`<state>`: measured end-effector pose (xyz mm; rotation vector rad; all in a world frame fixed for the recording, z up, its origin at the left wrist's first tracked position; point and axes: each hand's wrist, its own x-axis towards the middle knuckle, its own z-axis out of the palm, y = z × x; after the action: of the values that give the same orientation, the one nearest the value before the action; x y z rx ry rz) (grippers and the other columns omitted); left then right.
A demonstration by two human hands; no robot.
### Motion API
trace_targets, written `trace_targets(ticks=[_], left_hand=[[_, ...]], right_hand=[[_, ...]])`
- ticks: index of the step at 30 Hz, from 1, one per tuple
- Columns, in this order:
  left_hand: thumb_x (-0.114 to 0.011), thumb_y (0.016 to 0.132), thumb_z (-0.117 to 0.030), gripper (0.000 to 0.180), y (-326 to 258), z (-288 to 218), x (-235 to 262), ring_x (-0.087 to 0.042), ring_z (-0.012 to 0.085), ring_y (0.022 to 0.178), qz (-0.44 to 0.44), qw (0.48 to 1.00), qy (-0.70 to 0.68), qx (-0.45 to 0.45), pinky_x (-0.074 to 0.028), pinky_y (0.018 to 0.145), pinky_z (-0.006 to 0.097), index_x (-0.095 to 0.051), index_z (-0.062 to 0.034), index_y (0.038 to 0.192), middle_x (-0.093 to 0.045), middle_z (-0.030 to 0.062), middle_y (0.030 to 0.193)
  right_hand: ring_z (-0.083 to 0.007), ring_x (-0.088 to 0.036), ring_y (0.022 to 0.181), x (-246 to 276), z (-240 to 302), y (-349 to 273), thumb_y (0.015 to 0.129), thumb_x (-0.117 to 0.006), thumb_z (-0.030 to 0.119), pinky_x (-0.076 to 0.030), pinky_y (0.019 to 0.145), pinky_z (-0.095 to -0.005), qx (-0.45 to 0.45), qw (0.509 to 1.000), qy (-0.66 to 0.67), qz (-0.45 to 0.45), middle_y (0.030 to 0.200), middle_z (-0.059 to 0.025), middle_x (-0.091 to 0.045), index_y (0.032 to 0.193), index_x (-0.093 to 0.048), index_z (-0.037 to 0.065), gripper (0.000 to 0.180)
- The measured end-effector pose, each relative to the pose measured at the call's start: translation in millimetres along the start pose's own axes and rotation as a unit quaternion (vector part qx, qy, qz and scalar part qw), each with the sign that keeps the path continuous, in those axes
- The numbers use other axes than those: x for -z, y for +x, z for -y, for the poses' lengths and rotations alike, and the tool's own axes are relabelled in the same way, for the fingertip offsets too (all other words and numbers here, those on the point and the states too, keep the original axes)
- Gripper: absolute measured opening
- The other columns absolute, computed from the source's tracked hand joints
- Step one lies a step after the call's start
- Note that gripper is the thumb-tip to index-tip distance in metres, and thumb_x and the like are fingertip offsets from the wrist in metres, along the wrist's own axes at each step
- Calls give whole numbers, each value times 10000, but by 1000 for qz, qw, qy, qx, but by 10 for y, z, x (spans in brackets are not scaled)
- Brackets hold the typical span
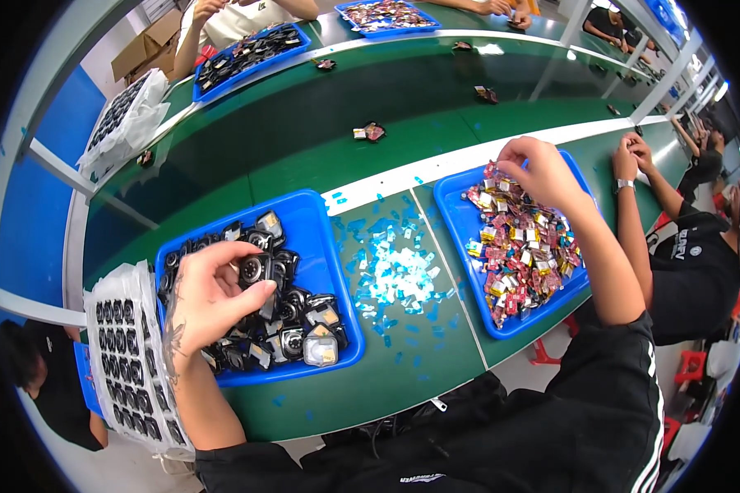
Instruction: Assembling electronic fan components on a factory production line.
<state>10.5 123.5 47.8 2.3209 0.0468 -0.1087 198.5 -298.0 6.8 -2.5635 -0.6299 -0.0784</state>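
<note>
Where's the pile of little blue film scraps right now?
In the head view, the blue film scraps lie loose on the green table, centre frame, between the left blue tray of black parts and the right blue tray of small colourful pieces.

Black short sleeves, white stripes

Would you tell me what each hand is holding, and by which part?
The left hand pinches a small black round-faced module by its edges; the right hand reaches into the colourful parts, its grasp unclear.
</note>
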Motion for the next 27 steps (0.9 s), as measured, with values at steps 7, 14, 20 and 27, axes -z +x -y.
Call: trace_targets(ticks=[7, 14, 20, 27], left_hand=[[-345, 999, -417, 540, 9, -161, -669, -661, 269, 664, 175, 707, -681, 72, -554, 601, 360, -545, 40, 1207, -672, 232, 985], [-471, 1001, -164, 318, 32, -273, -818, -683, 276, 835, 80, 757, -646, 54, -590, 673, 331, -461, 16, 1262, -607, 247, 1160], [-586, 913, 9, 196, -32, -282, -865, -701, 217, 862, -9, 844, -535, 20, -578, 679, 258, -531, 12, 1101, -623, 114, 967], [-660, 882, -15, 161, -1, -299, -822, -670, 159, 856, -51, 847, -528, 30, -568, 737, 269, -523, -30, 965, -658, 88, 922]], right_hand=[[-356, -630, 843, -276, 110, -216, 813, -651, 144, -503, 762, -447, 19, 995, -94, 6, 847, -156, -630, 838, -650, 24, 122], [-274, -600, 688, -25, 135, -423, 901, -602, 95, -473, 649, -366, -46, 996, -13, -77, 739, -143, -607, 867, -579, -15, 118], [-140, -580, 677, 254, 86, -561, 916, -624, 127, -472, 634, -287, -73, 990, 59, -102, 737, -91, -630, 887, -627, -27, 157], [-130, -535, 645, 325, 181, -704, 913, -634, 144, -444, 615, -291, -101, 994, 15, 26, 704, -81, -626, 897, -654, -31, 176]])
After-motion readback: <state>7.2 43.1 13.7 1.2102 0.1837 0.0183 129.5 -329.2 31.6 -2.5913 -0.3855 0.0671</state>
